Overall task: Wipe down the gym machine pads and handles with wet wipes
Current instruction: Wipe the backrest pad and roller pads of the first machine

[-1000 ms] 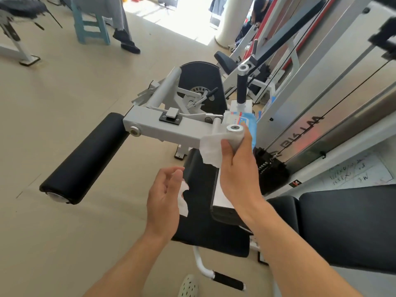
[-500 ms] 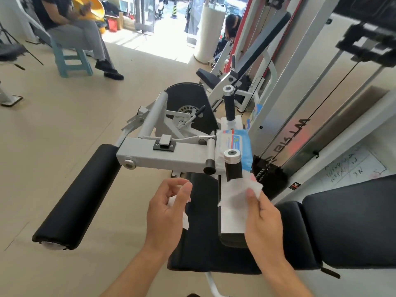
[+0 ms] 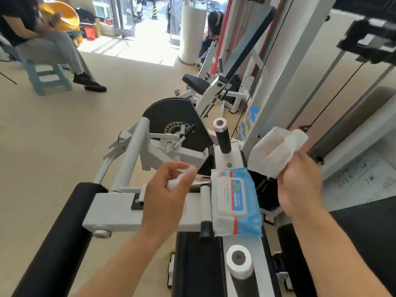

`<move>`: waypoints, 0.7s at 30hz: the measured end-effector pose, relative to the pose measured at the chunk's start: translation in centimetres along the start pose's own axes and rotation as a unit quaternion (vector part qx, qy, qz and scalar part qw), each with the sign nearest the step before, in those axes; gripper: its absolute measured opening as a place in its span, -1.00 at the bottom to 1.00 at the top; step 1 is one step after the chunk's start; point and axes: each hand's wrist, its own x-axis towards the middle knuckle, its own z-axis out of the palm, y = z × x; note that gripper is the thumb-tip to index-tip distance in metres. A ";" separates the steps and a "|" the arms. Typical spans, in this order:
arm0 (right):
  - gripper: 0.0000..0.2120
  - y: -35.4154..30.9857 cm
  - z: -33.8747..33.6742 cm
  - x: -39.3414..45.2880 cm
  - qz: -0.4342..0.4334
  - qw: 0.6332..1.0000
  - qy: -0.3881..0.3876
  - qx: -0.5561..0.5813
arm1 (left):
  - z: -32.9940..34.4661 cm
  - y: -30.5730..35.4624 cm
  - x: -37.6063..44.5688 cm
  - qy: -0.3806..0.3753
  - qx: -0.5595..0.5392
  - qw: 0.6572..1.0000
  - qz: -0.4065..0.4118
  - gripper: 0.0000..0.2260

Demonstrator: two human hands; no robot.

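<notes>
- Black roller pad (image 3: pixel 55 234) is lying along the gym machine's (image 3: pixel 120 213) left edge, looking unwiped.
- Blue wipes pack (image 3: pixel 235 202) is resting on the frame's right edge.
- Right hand (image 3: pixel 300 185) is gripping an unfolded wet wipe (image 3: pixel 276 151), now lifted off the near handle (image 3: pixel 239 262), probably heading for the far handle (image 3: pixel 222 138).
- Left hand (image 3: pixel 165 196) is pinching a crumpled wipe (image 3: pixel 177 181).

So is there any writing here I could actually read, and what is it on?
Nothing reads clearly.
Wipes pack: printed label, too blurred to read.
White board at right: handwritten marks, perhaps "3W", not legible.
Blue packet by the frame: print too small.
Wipe in the right hand: no text.
</notes>
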 end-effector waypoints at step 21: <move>-0.74 4.0 7.7 8.5 -0.185 0.824 -0.293 -0.449 | 4.4 -2.3 16.7 -0.124 -0.048 0.991 0.009 -0.86</move>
